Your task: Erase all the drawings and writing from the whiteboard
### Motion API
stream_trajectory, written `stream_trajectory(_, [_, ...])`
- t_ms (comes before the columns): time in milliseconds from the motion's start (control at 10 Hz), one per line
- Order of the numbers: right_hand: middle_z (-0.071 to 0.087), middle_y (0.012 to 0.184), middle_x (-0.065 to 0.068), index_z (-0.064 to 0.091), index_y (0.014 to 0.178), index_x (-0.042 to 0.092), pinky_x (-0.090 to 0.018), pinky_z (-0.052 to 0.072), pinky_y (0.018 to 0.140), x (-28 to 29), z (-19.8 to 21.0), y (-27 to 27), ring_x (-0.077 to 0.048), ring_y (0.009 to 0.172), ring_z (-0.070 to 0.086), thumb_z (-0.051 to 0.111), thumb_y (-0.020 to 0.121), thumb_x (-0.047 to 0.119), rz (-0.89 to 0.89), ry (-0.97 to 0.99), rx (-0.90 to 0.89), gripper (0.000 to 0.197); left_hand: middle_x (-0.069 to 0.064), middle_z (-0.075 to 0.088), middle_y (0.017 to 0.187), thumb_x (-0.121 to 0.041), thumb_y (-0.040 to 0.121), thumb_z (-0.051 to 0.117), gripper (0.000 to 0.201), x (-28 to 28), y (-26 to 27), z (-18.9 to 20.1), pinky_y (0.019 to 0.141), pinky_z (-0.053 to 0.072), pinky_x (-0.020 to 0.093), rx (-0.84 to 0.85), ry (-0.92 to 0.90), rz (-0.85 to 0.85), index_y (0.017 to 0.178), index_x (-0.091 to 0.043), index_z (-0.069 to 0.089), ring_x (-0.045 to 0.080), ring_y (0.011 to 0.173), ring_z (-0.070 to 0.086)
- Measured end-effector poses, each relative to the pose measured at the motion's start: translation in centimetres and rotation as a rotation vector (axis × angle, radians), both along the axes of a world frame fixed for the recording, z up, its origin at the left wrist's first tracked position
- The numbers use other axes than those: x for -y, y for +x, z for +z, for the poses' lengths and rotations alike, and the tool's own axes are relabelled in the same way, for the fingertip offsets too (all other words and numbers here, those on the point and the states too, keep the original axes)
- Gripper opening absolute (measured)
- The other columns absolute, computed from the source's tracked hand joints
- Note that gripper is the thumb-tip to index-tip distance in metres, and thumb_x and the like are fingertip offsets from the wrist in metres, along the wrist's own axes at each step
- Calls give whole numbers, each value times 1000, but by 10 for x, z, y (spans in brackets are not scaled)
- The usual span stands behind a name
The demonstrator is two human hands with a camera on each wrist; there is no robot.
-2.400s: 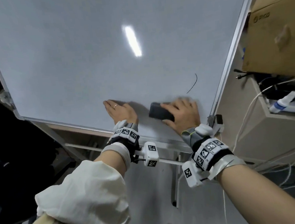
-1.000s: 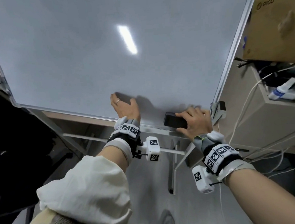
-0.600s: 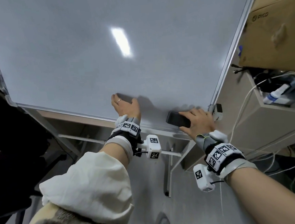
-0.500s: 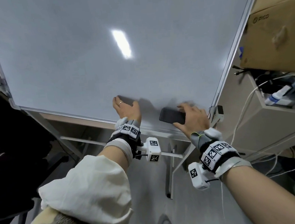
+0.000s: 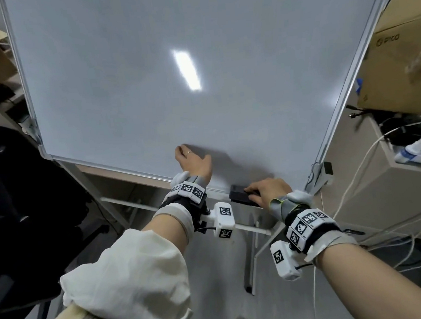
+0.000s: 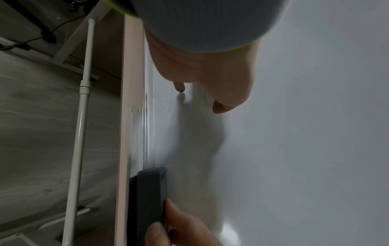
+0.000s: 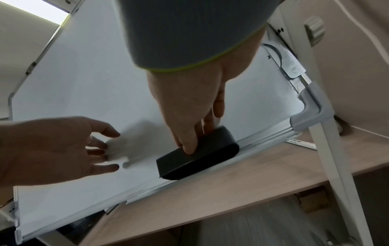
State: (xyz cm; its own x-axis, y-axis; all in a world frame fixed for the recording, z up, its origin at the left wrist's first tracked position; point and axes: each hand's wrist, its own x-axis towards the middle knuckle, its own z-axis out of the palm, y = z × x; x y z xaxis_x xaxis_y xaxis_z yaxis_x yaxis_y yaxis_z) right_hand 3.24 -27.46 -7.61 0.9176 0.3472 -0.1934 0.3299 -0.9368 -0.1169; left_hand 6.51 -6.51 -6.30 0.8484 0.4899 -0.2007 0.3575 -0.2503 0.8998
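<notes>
The whiteboard fills the head view, and no marks show on its surface. My left hand rests on the board's lower part with fingers spread, holding nothing; it also appears in the right wrist view. My right hand grips a black eraser from above. The eraser lies flat against the board at its bottom frame, near the lower right corner. In the left wrist view the eraser sits at the frame with my right fingers around it.
A wooden ledge runs under the board, with a marker lying on it. A white stand leg comes down at the right corner. To the right are a cardboard box and a shelf with cables.
The black curved stroke at the board's lower right is gone. My right hand has carried the eraser down to the bottom frame. The left hand has stayed in place.
</notes>
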Motion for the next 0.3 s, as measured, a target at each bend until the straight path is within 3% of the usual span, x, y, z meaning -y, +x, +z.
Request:
stream_trajectory(200, [64,126,12,61,124,42,-29,47,95,5,6,2,-17,115,59,57,93,39,-17,30,-98,32,4,-1,164,-22,94,56,82,4,2,8,117,23,29,-58,37,-26,158,-5,7,25,142,37])
stream_trajectory(300, [65,124,13,58,126,42,-30,49,91,4,15,1,-16,115,59,57,92,42,-53,96,-59,34,4,1,162,-24,92,57,83,5,6,14,114,29,31,-96,34,-19,157,-5,9,31,132,46])
